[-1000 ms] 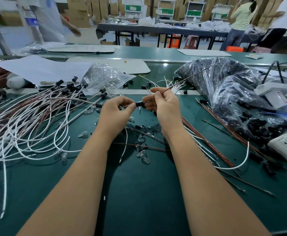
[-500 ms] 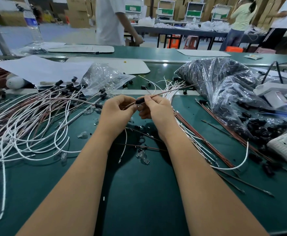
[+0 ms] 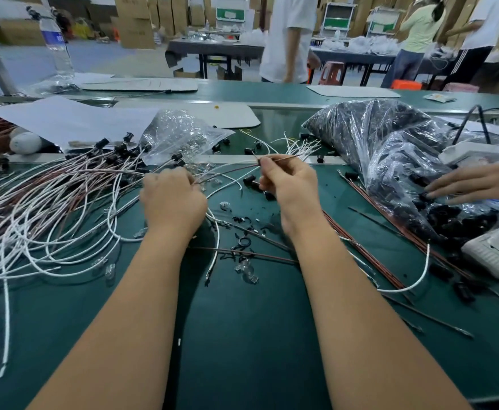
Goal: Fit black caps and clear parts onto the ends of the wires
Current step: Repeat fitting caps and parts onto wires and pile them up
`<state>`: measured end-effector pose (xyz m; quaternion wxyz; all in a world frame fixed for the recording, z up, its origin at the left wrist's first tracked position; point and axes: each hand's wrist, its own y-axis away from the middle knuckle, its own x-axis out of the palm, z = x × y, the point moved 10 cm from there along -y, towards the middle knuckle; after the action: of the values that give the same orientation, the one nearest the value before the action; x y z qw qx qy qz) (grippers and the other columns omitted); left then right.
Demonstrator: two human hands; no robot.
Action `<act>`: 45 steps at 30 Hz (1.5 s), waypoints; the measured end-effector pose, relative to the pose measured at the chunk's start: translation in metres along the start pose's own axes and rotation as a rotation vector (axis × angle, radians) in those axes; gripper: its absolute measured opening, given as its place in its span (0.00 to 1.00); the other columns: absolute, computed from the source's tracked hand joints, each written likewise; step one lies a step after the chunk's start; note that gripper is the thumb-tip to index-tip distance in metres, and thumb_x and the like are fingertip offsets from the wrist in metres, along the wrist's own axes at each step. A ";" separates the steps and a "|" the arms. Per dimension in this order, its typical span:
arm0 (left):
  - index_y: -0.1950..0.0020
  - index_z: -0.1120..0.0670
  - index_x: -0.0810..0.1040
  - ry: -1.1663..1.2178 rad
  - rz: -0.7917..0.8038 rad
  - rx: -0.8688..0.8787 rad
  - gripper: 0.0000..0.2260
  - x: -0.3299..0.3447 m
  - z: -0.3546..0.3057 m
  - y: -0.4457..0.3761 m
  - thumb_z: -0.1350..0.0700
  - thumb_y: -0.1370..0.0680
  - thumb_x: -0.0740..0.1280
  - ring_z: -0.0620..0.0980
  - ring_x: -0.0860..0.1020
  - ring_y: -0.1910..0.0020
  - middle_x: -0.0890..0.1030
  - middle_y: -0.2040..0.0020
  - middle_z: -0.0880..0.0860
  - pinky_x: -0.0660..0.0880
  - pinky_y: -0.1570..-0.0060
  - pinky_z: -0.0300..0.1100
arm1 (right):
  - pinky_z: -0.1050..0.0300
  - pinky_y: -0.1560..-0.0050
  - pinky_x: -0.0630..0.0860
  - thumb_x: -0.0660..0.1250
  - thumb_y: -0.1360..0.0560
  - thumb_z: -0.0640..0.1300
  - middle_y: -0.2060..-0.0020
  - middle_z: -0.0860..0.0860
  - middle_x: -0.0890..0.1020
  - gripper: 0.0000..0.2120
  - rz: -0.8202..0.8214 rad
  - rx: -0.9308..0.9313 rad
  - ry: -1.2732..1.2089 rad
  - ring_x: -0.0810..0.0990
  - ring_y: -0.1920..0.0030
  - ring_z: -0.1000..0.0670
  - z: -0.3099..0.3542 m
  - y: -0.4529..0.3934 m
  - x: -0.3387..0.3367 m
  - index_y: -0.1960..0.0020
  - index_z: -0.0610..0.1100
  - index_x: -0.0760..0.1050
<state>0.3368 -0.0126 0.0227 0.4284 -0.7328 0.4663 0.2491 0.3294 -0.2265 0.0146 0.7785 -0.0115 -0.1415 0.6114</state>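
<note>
My right hand (image 3: pixel 288 184) pinches a thin brown wire (image 3: pixel 230 171) near its far end, above the green table (image 3: pixel 242 335). My left hand (image 3: pixel 173 199) is curled round the same wire lower down, its fingertips hidden from me. Loose black caps (image 3: pixel 249 181) lie on the table between the two hands. A heap of white and brown wires with black caps fitted (image 3: pixel 115 150) spreads at the left. Small clear parts (image 3: pixel 246 272) lie near my forearms.
A clear bag of clear parts (image 3: pixel 177 134) lies behind my left hand. A big plastic bag of black caps (image 3: pixel 390 149) fills the right, and another person's hand (image 3: pixel 473 183) reaches into it. Bare brown wires (image 3: pixel 369 255) lie right of my right arm. White devices (image 3: pixel 496 250) sit far right.
My hands have drawn apart: the left slid left and down along the wire, the right stayed up holding its end. Another person's hand has come into the black-cap bag at the right.
</note>
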 end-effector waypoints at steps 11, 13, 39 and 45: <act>0.44 0.58 0.79 0.435 -0.009 0.445 0.10 -0.004 -0.071 0.026 0.63 0.25 0.68 0.48 0.78 0.51 0.80 0.52 0.50 0.70 0.49 0.36 | 0.63 0.65 0.76 0.70 0.27 0.32 0.68 0.48 0.81 0.06 0.165 -0.005 0.047 0.79 0.68 0.54 -0.005 0.003 0.027 0.58 0.42 0.79; 0.49 0.59 0.80 0.496 -0.014 0.377 0.05 -0.003 -0.062 0.023 0.63 0.25 0.69 0.51 0.80 0.58 0.80 0.58 0.49 0.75 0.54 0.41 | 0.63 0.65 0.77 0.70 0.27 0.33 0.68 0.48 0.81 0.05 0.155 -0.008 0.052 0.79 0.69 0.54 -0.004 0.003 0.024 0.57 0.41 0.79; 0.55 0.57 0.82 0.500 0.064 0.336 0.03 0.007 -0.051 0.020 0.59 0.24 0.70 0.47 0.79 0.66 0.82 0.64 0.52 0.75 0.63 0.39 | 0.65 0.64 0.77 0.63 0.22 0.33 0.65 0.48 0.80 0.10 0.089 -0.128 0.261 0.79 0.68 0.59 0.005 0.000 0.012 0.58 0.45 0.75; 0.56 0.57 0.81 0.513 0.045 0.327 0.02 0.007 -0.048 0.018 0.60 0.24 0.70 0.43 0.77 0.68 0.81 0.65 0.52 0.73 0.64 0.36 | 0.62 0.63 0.79 0.66 0.24 0.35 0.67 0.48 0.81 0.09 0.083 -0.145 0.297 0.79 0.67 0.56 0.009 0.003 0.012 0.60 0.45 0.77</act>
<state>0.3219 -0.0605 0.0345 0.4035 -0.6827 0.6091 -0.0130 0.3272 -0.2152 0.0252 0.7620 -0.1636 -0.0681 0.6229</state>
